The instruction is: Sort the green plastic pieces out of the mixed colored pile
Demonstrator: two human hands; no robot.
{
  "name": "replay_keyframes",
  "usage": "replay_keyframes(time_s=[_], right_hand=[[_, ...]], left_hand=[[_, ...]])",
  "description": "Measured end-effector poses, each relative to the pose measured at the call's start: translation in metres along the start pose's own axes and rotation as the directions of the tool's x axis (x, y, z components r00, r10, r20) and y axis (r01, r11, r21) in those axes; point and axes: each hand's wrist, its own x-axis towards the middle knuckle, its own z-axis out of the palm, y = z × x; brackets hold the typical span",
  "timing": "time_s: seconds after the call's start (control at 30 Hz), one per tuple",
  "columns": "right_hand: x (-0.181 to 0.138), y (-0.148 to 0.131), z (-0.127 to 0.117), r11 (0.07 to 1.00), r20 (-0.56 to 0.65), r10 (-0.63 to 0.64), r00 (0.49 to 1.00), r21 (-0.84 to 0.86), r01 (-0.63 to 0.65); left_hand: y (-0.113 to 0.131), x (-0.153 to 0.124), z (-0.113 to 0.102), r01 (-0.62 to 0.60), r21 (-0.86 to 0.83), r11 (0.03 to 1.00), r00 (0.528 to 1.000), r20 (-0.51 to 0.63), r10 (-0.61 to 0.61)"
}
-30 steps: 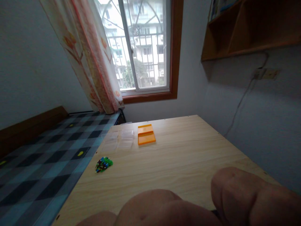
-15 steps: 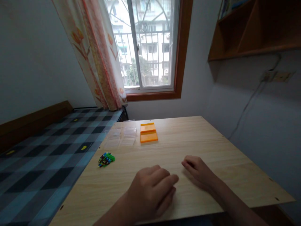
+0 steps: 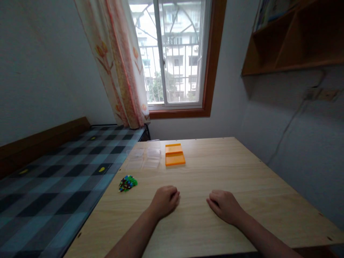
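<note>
My left hand [image 3: 165, 201] rests on the wooden table [image 3: 193, 229], its fingers curled into a loose fist with nothing showing in it. Across a gap to the right, my right hand [image 3: 223, 205] lies on the table in a similar fist, also with nothing visible inside. Closest to the left hand, off to its left, is a small heap of tiny coloured pieces [image 3: 128, 183] in green, blue, dark and pale tones. Farther back lies an open orange plastic case [image 3: 175, 158] with two shallow halves. Clear plastic boxes [image 3: 153, 157] stand beside it on the left.
A bed with a checked sheet [image 3: 59, 193] runs along the table's left side. Behind the table are a window [image 3: 180, 64] and a floral curtain [image 3: 120, 71]. A wooden shelf [image 3: 285, 53] hangs on the right wall above a cable.
My left hand has moved left, away from my right hand, and settled on the table, its fingers curling in. My right hand stays a fist. The camera view has shifted slightly.
</note>
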Motion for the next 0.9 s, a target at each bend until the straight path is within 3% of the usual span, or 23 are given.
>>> replay_keyframes(time_s=[0.33,0.63,0.77,0.9], right_hand=[[0.010,-0.014,0.004,0.982,-0.035,0.124,0.992,-0.139,-0.127],[0.006,-0.011,0.006,0.983,-0.029,0.110,0.994,-0.148,-0.113],[0.005,-0.007,0.010,0.985,-0.027,0.101,0.995,-0.137,-0.104],[0.004,-0.005,0.013,0.986,-0.026,0.097,0.995,-0.134,-0.099]], left_hand=[[-0.001,0.004,0.000,0.067,0.030,0.997,0.996,0.056,-0.069],[0.003,-0.001,-0.002,-0.001,0.023,1.000,1.000,0.010,0.001],[-0.009,-0.010,-0.025,-0.051,0.058,0.997,0.997,-0.058,0.055],[-0.057,-0.028,-0.064,0.025,0.104,0.994,0.984,-0.178,-0.006]])
